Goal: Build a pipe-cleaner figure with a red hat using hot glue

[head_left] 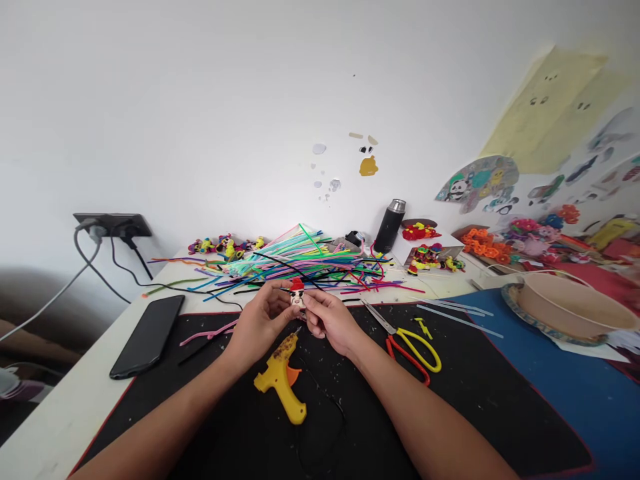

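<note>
Between my two hands is a small doll head (297, 298) with a white face, dark drawn features and a red top. My left hand (261, 321) grips it from the left with thumb and fingers. From the right, my right hand (327, 319) pinches its other side. Just below them a yellow hot glue gun (283, 380) with an orange trigger lies on the black mat (225, 427). Scissors (403, 337) with one yellow and one red handle rest to the right of my right hand. Pink pipe cleaners (210, 332) lie left of my left hand.
A heap of colourful pipe cleaners (300, 257) lies along the wall. A black phone (147, 337) is at the left, a black flask (390, 227) at the back. Clear glue sticks (465, 313) and a round basin (575, 300) are at the right. Cables hang from a wall socket (113, 225).
</note>
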Demonstrator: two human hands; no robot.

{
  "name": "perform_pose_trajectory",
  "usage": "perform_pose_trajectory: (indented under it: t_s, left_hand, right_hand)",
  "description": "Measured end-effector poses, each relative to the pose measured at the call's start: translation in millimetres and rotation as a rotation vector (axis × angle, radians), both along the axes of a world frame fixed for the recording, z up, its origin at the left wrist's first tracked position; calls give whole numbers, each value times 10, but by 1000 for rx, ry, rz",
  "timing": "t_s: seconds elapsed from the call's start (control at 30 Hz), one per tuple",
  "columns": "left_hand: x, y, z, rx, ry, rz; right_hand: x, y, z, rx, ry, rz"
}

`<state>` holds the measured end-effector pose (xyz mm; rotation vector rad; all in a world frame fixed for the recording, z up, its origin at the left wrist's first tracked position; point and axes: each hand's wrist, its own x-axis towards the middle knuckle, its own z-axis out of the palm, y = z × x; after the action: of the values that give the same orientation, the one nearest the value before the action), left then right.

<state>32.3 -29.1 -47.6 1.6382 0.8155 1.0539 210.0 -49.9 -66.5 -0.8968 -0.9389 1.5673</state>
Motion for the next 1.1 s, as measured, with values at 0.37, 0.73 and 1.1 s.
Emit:
perform_pose_trajectory:
  t_s: [0.37,0.73,1.1]
  left_hand:
    - [-7,23,-16,81,32,31]
    - [19,-40,0,137,198,-61]
    - [32,-44,-15,158,216,-66]
  right_hand:
    - [80,20,115,20,-3,-79]
    - [188,64,131,61,45,-136]
    - [162,49,143,72,6,-146]
